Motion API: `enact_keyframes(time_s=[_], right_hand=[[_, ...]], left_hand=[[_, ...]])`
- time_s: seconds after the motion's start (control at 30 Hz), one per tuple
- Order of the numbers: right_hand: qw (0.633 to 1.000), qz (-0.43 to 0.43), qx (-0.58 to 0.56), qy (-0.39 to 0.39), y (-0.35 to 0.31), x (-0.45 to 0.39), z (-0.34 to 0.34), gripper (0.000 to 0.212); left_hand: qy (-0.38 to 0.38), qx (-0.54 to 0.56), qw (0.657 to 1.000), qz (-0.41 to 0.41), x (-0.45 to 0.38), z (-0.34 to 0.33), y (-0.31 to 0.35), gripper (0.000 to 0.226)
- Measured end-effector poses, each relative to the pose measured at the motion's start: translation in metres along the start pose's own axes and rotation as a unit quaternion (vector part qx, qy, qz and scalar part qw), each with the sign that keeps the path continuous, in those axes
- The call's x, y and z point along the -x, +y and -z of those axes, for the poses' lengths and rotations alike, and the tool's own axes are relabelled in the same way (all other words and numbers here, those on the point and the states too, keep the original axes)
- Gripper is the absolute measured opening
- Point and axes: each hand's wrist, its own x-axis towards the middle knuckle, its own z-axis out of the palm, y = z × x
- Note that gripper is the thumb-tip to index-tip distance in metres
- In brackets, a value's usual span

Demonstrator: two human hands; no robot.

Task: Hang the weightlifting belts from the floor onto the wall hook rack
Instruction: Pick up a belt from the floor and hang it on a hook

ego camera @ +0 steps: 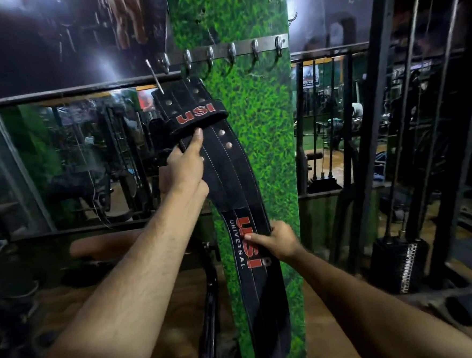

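1. A person raises a black weightlifting belt point(229, 173) against a grass-patterned pillar point(265, 137), both bare hands on it, its buckle end lifted towards the wall hook rack point(226, 52) above.

2. The left hand point(185, 165) grips the belt near its top, fingers wrapped round the left edge and the thumb pressed just under the keeper loop point(197, 116) bearing a red logo. Held this high, the hand appears to be steering the buckle end to a hook.

3. The right hand point(278, 240) pinches the belt's right edge lower down, over the red lettering, thumb on the front face. This looks like a steadying hold, taking the weight of the length that hangs below so the top can be aimed freely.

4. Relative to the grips, the belt runs on a slant: its top end lies above and slightly left of the left hand, just under the second hook from the left point(188, 59); the middle stretch spans between the two hands; the tail drops below the right hand, out of the bottom of the view.

5. A thin metal prong point(154, 76) sticks up beside the belt's top end, close to the leftmost hooks. Whether the belt has caught on a hook cannot be told; it seems not yet hung, since both hands bear it.
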Motion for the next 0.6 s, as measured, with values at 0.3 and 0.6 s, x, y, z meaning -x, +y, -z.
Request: enact_keyframes(time_s=[0.3, 0.6], right_hand=[[0.984, 0.141, -0.112, -0.019, -0.136, -0.035, 0.013, 0.015], [0.984, 0.14, -0.107, -0.028, -0.1, -0.027, -0.011, 0.029]], left_hand=[[-0.011, -0.037, 0.999, 0.025, -0.016, 0.015, 0.003, 0.048], [-0.017, -0.028, 0.998, -0.047, -0.01, 0.011, 0.018, 0.013]])
